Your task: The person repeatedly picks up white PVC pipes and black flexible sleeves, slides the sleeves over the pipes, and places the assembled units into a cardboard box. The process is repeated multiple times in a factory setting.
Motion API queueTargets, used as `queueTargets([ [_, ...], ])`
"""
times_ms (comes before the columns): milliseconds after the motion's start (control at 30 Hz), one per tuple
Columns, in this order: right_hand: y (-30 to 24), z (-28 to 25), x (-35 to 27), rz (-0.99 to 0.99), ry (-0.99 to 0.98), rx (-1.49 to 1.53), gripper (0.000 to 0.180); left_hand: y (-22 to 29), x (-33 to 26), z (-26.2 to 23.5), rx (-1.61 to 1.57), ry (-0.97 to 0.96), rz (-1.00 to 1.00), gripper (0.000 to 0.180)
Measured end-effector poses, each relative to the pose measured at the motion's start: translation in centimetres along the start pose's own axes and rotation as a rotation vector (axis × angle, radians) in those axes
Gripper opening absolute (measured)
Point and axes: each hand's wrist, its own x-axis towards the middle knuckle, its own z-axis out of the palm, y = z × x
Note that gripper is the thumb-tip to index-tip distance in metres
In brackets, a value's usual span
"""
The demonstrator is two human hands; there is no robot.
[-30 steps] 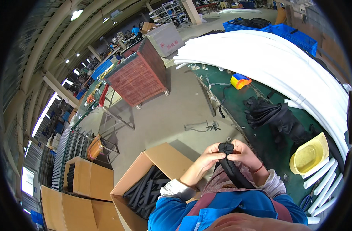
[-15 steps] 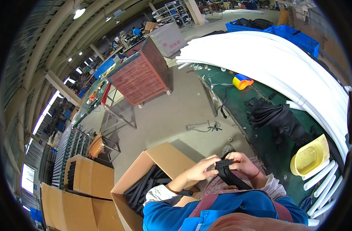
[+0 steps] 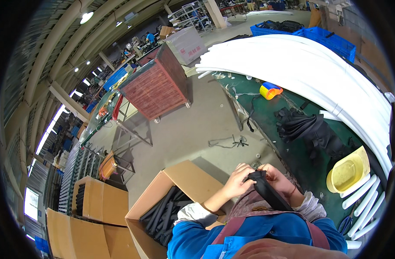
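Observation:
A long black fabric strip (image 3: pixel 271 196), perhaps a sleeve, is held up in front of me by its far end, and its length slants down toward my right forearm. My left hand (image 3: pixel 239 181) pinches the gathered end from the left, thumb toward me. From the other side my right hand (image 3: pixel 280 180) grips the same end, its fingers curled and partly hidden behind the fabric. Left of my arm, an open cardboard box (image 3: pixel 198 175) contains many black tubes (image 3: pixel 165 216).
On the green table (image 3: pixel 299 162) at right lie a heap of black fabric pieces (image 3: pixel 307 129), a yellow scoop-like tray (image 3: pixel 348 172), a colourful tape roll (image 3: pixel 271 90), scissors (image 3: pixel 345 224), and white tubes (image 3: pixel 292 56). A wheeled reddish cabinet (image 3: pixel 154 90) stands ahead, more cardboard boxes (image 3: pixel 89 200) at left.
Both hands have come closer around the strip's end and lifted a little away from me. The left hand has shifted right, and the strip's end is turned differently. My left sleeve has moved right.

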Motion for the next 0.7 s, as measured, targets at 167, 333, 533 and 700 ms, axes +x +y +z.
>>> queueTargets([
  [167, -0.6, 0.3, -0.6, -0.116, 0.039, 0.135, 0.018, 1.5, 2.9, 0.7, -0.017, 0.124, 0.071, 0.024],
  [333, -0.2, 1.1, -1.1, -0.119, 0.187, 0.186, 0.01, 2.6, 2.0, 2.3, -0.26, 0.159, -0.265, 0.014],
  [533, -0.1, 1.3, -1.2, -0.169, 0.197, 0.306, 0.014, 2.5, 0.7, 2.1, -0.854, 0.122, -0.417, 0.024],
  [700, 0.2, 0.5, -1.3, -0.188, 0.163, 0.301, 0.016, 2.2, 0.4, 1.3, -0.804, -0.002, -0.288, 0.047],
])
